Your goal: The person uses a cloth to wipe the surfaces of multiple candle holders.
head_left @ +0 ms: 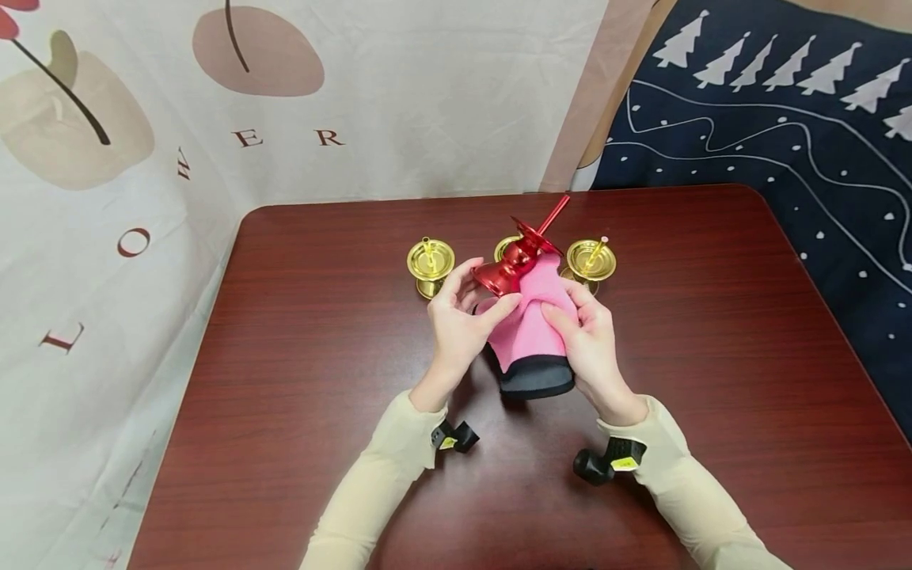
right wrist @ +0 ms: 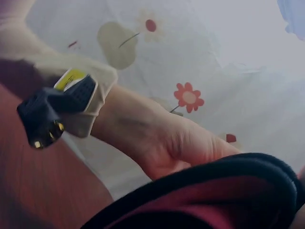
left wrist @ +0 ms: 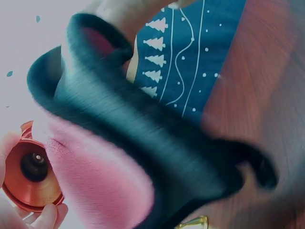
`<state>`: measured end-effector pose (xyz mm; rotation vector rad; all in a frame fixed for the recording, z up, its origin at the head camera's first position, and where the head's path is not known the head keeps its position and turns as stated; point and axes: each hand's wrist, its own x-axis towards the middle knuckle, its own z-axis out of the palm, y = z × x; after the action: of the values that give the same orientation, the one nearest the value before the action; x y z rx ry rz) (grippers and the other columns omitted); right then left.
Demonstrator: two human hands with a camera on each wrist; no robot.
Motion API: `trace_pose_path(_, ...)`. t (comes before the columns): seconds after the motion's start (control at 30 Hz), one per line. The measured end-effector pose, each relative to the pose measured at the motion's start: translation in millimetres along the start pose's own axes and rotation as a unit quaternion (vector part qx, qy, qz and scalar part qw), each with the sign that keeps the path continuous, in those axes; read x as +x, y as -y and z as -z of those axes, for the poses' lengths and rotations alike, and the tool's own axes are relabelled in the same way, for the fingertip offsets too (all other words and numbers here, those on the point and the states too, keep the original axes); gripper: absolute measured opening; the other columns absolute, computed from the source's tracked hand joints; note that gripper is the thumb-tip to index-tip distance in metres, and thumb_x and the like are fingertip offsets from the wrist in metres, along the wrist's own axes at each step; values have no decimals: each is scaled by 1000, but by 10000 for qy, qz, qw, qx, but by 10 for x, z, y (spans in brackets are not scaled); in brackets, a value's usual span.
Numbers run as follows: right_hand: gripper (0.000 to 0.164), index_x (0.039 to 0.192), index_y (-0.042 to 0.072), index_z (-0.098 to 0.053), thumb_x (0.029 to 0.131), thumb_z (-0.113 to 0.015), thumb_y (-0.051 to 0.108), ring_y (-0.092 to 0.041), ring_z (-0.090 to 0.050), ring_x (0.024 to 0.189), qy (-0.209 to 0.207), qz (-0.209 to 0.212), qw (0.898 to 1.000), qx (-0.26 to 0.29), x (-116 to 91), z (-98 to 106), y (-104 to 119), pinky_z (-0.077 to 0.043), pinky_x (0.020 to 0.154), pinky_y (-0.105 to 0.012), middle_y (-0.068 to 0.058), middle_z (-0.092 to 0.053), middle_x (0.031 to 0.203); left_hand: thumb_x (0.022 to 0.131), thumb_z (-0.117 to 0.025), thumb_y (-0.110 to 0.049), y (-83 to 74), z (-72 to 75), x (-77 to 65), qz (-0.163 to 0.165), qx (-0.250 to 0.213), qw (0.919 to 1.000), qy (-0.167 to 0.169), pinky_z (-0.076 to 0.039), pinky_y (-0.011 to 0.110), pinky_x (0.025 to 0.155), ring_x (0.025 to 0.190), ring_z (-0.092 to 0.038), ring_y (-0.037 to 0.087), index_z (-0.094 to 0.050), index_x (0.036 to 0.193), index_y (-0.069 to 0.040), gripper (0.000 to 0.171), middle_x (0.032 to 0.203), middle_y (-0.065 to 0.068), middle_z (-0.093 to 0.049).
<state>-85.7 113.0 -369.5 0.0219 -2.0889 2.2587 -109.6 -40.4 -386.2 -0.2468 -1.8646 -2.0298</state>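
My left hand (head_left: 457, 328) grips a shiny red candlestick (head_left: 503, 273) around its flared base. The candlestick leans to the upper right, a thin red rod standing out of its dish. In the left wrist view the hollow underside of the base (left wrist: 34, 167) faces the camera, with fingertips at its rim. A pink cloth mitt (head_left: 530, 336) with a black edge lies against the candlestick's stem and dish. My right hand (head_left: 593, 340) holds this mitt, thumb on top and fingers mostly hidden behind. The right wrist view shows its black-rimmed opening (right wrist: 190, 179) with pink inside.
Three gold candlesticks stand in a row behind the hands: one on the left (head_left: 431, 260), one mostly hidden in the middle (head_left: 502, 248), one on the right (head_left: 590, 260). The brown wooden table (head_left: 321, 332) meets a pale printed cloth and a dark-blue tree-patterned cloth (head_left: 819, 142).
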Motion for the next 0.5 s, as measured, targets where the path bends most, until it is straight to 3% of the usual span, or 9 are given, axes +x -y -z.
trace_pose_path(0.07,30,114,-10,-58,84,-56,-10,-8,-58,83,68,702,9960,-541,-19,10,21,-48,71,-19,9,-65,95,66,-80,5,5,21,15,48,82,9999,-92,-51,42,82,91,-62,27,-56,116,9,56,104,23,-62)
trace_pose_path(0.13,28,109,-10,-62,81,-58,-13,-8,-58,87,106,1577,9823,-1006,-24,18,52,-47,75,-19,2,-66,97,66,-81,3,9,42,30,55,194,9996,-181,-51,38,83,93,-61,27,-57,116,8,55,105,22,-62)
trace_pose_path(0.23,30,106,-7,-65,79,-55,-16,-15,-59,94,90,2864,9438,-1646,2,13,90,-45,84,-21,-11,-67,101,66,-81,3,19,62,39,37,281,9993,-229,-51,35,84,93,-61,28,-58,114,8,54,105,22,-62)
trace_pose_path(0.3,33,107,-5,-66,78,-54,-16,-22,-58,99,140,3451,9164,-2026,29,-4,98,-44,88,-22,-17,-65,105,66,-80,5,17,67,34,96,245,9994,-225,-51,35,84,91,-62,27,-58,113,9,52,104,23,-62)
trace_pose_path(0.33,34,107,-4,-66,78,-53,-16,-25,-57,100,170,3631,9052,-2200,43,-12,96,-43,89,-22,-18,-64,105,66,-79,6,15,68,30,150,173,9995,-225,-51,35,83,90,-63,26,-57,112,11,51,104,23,-62)
trace_pose_path(0.4,37,108,-1,-67,78,-52,-16,-29,-56,99,279,3776,8929,-2438,61,-23,82,-43,87,-20,-18,-63,105,67,-76,9,1,68,23,310,-90,9992,-240,-52,34,82,88,-64,21,-57,111,13,49,103,23,-63)
trace_pose_path(0.5,38,107,1,-68,77,-53,-17,-29,-55,94,363,3709,8913,-2584,81,-17,42,-43,79,-19,-17,-61,101,68,-73,11,-26,72,26,525,-599,9963,-314,-52,32,81,83,-64,13,-55,110,16,46,96,18,-65)
